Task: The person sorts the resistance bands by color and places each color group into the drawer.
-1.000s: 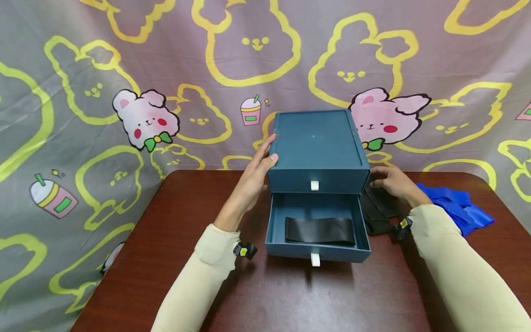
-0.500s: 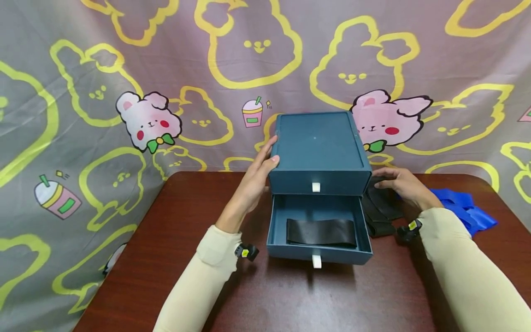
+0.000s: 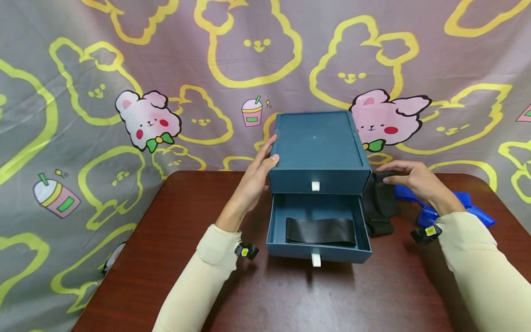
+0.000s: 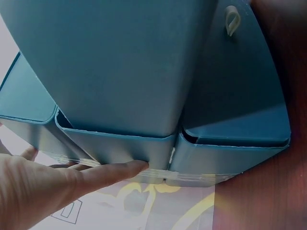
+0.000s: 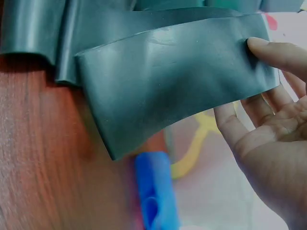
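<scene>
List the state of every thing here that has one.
Top drawer: shut.
Middle drawer: pulled open.
Bottom drawer: appears shut.
Black band in middle drawer: folded, lying down.
Raised black band: bent, end held.
Right hand: pinching that end.
Left hand: resting against drawer unit.
Blue band: loosely bunched.
Patterned cloth: hanging.

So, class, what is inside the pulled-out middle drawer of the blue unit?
A folded black band lies in the front part of the middle drawer. The drawer's rear is hidden beneath the top drawer, and whatever the band covers cannot be seen.
</scene>
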`<act>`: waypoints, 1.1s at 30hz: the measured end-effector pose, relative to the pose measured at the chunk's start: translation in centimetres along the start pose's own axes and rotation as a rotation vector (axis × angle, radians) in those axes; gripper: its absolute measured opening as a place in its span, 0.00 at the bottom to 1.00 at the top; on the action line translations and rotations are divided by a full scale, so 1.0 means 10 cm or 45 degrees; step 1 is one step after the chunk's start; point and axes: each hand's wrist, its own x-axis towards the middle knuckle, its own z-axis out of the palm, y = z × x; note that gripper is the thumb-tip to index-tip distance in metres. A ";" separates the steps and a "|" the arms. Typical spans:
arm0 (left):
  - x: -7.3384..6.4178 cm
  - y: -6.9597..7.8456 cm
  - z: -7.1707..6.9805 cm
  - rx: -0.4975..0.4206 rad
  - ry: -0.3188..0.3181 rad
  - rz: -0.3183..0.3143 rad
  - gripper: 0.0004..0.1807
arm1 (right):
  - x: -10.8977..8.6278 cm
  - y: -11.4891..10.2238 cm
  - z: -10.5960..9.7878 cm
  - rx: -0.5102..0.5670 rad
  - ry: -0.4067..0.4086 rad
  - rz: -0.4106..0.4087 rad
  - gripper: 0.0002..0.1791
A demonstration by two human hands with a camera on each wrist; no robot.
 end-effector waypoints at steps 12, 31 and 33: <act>0.01 -0.01 -0.01 -0.010 -0.014 0.012 0.32 | -0.34 -0.40 -0.20 -0.077 0.149 -0.059 0.16; 0.01 -0.01 -0.01 0.002 -0.015 0.012 0.32 | -0.88 -1.15 -0.36 0.042 0.356 -0.382 0.17; 0.01 -0.01 -0.01 0.004 -0.012 0.009 0.32 | -0.93 -1.23 -0.36 0.056 0.348 -0.417 0.17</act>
